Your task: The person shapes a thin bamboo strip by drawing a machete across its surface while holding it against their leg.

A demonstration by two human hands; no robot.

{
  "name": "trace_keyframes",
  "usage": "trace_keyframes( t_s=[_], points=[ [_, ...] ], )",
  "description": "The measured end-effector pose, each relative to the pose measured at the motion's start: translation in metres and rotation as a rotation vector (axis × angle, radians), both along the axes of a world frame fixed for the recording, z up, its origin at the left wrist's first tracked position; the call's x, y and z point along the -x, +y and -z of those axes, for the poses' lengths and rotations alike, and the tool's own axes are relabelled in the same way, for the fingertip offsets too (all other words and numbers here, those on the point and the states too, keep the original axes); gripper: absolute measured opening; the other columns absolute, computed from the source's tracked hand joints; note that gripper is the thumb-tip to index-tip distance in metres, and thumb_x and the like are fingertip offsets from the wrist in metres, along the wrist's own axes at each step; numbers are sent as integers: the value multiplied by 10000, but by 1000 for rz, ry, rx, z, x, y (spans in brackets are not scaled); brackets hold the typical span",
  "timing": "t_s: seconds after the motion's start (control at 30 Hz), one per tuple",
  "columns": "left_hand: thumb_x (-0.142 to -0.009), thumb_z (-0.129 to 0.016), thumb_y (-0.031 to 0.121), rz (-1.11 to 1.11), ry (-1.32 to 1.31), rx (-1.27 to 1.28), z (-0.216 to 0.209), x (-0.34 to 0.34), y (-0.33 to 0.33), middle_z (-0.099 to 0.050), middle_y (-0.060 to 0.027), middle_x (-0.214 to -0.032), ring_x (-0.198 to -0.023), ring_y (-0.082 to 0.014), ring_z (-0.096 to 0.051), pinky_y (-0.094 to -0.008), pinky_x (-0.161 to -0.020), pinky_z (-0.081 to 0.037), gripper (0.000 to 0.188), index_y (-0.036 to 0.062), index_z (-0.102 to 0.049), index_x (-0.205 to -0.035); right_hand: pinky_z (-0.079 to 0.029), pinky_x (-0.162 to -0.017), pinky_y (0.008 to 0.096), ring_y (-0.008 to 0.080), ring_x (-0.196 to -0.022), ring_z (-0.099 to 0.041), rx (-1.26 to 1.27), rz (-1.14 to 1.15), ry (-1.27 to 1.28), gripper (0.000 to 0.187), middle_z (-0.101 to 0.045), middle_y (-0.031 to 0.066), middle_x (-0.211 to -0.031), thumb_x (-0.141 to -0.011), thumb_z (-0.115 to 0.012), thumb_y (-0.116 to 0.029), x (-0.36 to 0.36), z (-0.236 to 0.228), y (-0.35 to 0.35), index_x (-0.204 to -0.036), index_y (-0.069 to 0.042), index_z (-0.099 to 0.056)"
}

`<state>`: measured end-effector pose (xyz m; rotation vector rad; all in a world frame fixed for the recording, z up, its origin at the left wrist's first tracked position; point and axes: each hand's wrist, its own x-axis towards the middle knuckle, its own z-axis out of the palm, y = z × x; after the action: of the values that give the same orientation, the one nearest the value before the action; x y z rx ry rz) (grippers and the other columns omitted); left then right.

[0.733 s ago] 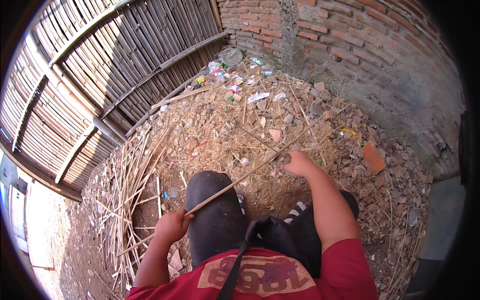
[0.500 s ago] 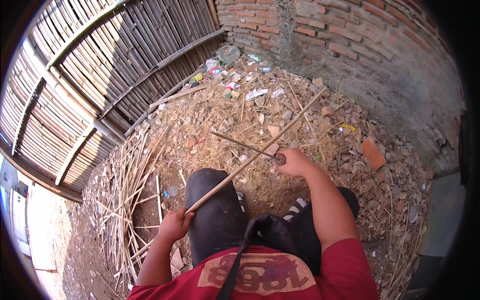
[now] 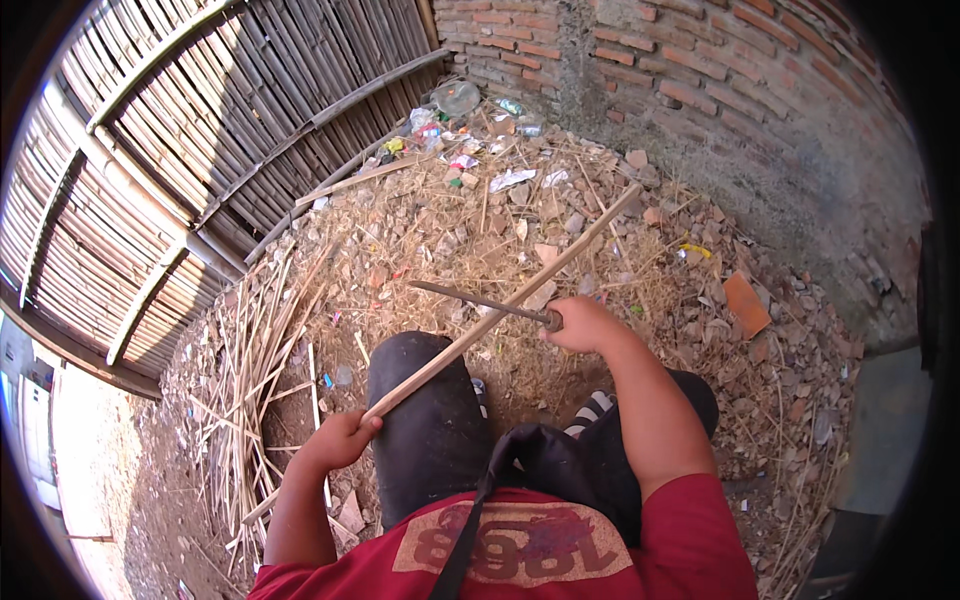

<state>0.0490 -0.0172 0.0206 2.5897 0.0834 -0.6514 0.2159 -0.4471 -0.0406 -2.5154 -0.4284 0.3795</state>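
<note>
Left hand point(image 3: 338, 440) — fingers closed round a long wooden strip point(image 3: 430, 370), right hand point(image 3: 582, 325) — fingers gripping a knife point(image 3: 464, 295), slanted across the strip

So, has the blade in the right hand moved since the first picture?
Yes, the blade has swung leftward, its tip now farther from the flat orange tile on the ground.

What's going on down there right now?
A person's bare left hand grips a long, pale, flat wooden-looking strip, which slants up and away over the left knee in dark trousers. The right hand holds a narrow, dark-bladed knife by its handle. The blade crosses the strip in view; whether they touch is unclear. A loose pile of thin, pale strips lies on the ground at left.
</note>
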Motion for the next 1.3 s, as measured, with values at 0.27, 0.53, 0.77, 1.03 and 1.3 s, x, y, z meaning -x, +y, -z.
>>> trace_keyframes(
  t_s=[0.27, 0.53, 0.77, 1.03, 1.3],
  points=[
    [-1021, -555, 484, 8, -95, -24, 7, 3, 1, -692, -276, -866, -871, -470, -684, -522, -782, -517, 515, -19, -653, -974, -555, -811, 473, 359, -930, -705, 10, 10, 35, 324, -727, 149, -947, -818, -790, -375, 5, -16, 3, -983, -104, -725],
    [-1002, -570, 459, 7, -299, -132, 1, 5, -11, -674, -292, -832, -850, -506, -660, -583, -759, -503, 474, -9, -601, -927, -551, -830, 483, 353, -970, -704, 71, 0, 27, 348, -730, 155, -980, -828, -784, -381, 3, -6, 2, -1004, -89, -713],
    [-978, -611, 496, 24, -234, -136, 7, 2, -13, -677, -286, -840, -854, -506, -662, -573, -762, -513, 492, 4, -597, -952, -550, -828, 481, 380, -949, -701, 21, -10, 1, 356, -728, 174, -962, -812, -798, -368, 1, -4, 1, -988, -71, -712],
    [-942, -685, 493, 19, -200, -113, 4, 1, -8, -686, -270, -842, -855, -491, -677, -552, -762, -519, 485, 15, -606, -977, -549, -838, 483, 391, -967, -699, 22, -9, -20, 350, -731, 184, -980, -820, -797, -366, 3, -10, 3, -987, -71, -710],
    [-921, -728, 456, 10, -136, -80, -10, -4, -12, -697, -254, -837, -847, -460, -698, -518, -756, -532, 454, 19, -644, -1008, -548, -838, 484, 388, -969, -697, 36, -17, -15, 343, -725, 189, -976, -820, -789, -358, 2, -11, 1, -991, -72, -707]
  ],
)
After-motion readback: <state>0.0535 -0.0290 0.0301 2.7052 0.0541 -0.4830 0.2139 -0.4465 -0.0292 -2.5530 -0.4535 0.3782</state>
